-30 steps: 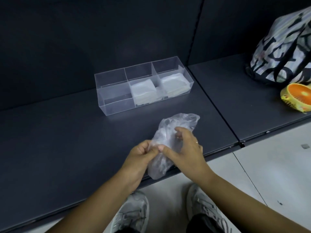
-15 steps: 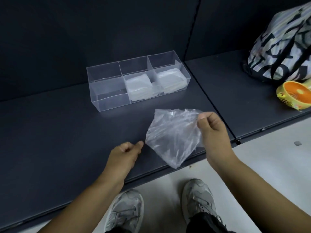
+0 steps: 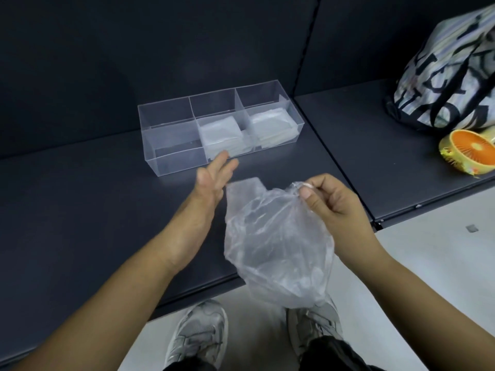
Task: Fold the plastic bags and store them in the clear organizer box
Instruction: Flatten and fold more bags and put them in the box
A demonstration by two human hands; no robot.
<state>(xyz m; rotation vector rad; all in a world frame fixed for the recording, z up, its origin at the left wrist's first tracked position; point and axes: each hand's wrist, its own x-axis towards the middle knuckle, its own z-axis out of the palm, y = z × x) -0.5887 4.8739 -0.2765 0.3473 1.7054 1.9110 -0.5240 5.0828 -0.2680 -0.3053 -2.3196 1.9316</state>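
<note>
Fingertips (image 3: 305,194) of the right hand (image 3: 338,207) are pinched together on 1 gathered upper corner of the plastic bag (image 3: 273,247), which is held in the air and hangs crumpled over the front edge of the dark shelf (image 3: 80,210). Fingers (image 3: 225,164) of the left hand (image 3: 213,176) are straight and slightly spread, and nothing is held by them. This hand is raised just beside the bag's upper left corner, and whether that corner is touched cannot be told. Behind the hands, the clear organizer box (image 3: 174,164) is set on the shelf with 3 compartments: folded bags (image 3: 219,132) are stacked in the middle one and more in the right one, while none is seen in the left one. The bag is judged to be very light, thin and limp, with no stiffness of its own, so its shape is likely to be lost wherever it is not supported. Its film looks smooth and may slip between dry fingers, and creases are unlikely to be kept unless pressed down. A hold at the 2 upper corners is suggested, so that the bag can be stretched flat, laid on the shelf and smoothed with a flat palm before any fold is made.
</note>
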